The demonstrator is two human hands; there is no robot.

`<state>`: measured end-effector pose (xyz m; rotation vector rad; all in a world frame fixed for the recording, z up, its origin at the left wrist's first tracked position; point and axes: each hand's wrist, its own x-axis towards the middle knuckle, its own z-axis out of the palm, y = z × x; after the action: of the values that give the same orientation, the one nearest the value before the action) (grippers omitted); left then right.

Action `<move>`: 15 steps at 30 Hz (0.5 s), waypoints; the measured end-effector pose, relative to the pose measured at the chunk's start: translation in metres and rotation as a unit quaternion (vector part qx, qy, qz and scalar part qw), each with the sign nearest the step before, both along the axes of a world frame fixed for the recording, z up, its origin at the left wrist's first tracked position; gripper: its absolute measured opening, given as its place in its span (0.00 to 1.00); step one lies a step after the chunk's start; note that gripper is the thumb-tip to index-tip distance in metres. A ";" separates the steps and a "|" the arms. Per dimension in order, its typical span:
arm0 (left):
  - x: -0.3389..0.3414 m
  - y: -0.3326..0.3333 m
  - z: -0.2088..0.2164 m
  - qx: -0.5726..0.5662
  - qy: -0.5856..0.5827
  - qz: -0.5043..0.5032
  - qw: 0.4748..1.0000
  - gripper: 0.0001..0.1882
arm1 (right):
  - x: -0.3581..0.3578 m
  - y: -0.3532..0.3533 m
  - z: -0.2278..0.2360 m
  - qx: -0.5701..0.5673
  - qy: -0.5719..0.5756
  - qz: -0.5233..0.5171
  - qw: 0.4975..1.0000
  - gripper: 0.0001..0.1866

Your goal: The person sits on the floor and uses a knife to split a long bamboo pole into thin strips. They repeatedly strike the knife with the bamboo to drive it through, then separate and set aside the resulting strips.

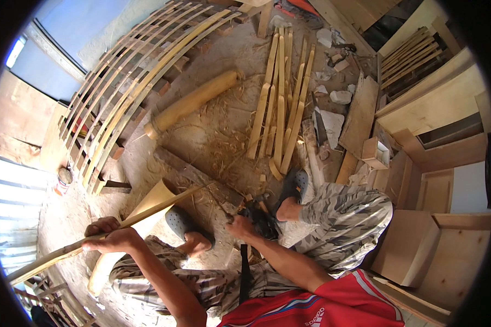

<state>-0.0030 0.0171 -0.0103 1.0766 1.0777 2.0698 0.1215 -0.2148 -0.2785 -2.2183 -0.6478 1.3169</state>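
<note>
My left hand (112, 235) grips a long thin bamboo strip (147, 213) that runs from the lower left up to the right, ending near a dark wooden beam (196, 177) on the ground. My right hand (243, 226) is closed around a dark tool handle (256, 210) close to the strip's far end; the blade is hard to make out. A half-split bamboo piece (147, 210) lies under the strip, between my knees. My feet wear grey clogs (295, 185).
A bundle of split bamboo strips (281, 109) lies ahead on the dirt floor. A round bamboo pole (193, 102) rests to the left of it. Curved long slats (131, 87) are stacked at the upper left. Wooden boxes and boards (436, 125) stand on the right.
</note>
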 end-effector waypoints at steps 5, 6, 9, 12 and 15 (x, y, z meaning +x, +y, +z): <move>0.006 -0.002 0.002 0.000 0.037 0.041 0.998 0.34 | -0.025 0.027 0.037 0.227 -0.072 -0.022 0.971 0.17; 0.004 -0.002 0.002 -0.001 0.036 0.038 0.999 0.34 | -0.024 0.025 0.034 0.177 -0.041 -0.013 0.983 0.17; 0.010 -0.003 0.004 -0.005 0.021 0.014 1.000 0.34 | -0.011 0.001 -0.025 0.071 0.003 -0.033 0.997 0.16; 0.003 0.000 0.001 -0.009 0.022 0.039 0.999 0.33 | -0.006 0.009 -0.011 0.017 -0.038 0.035 0.999 0.17; -0.004 0.002 -0.002 -0.010 0.038 0.070 0.997 0.33 | -0.018 0.023 0.035 0.143 -0.127 0.018 0.981 0.17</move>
<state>-0.0067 0.0194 -0.0125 1.1057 1.2417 2.1365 0.1031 -0.1922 -0.2434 -2.1588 -0.9118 0.8962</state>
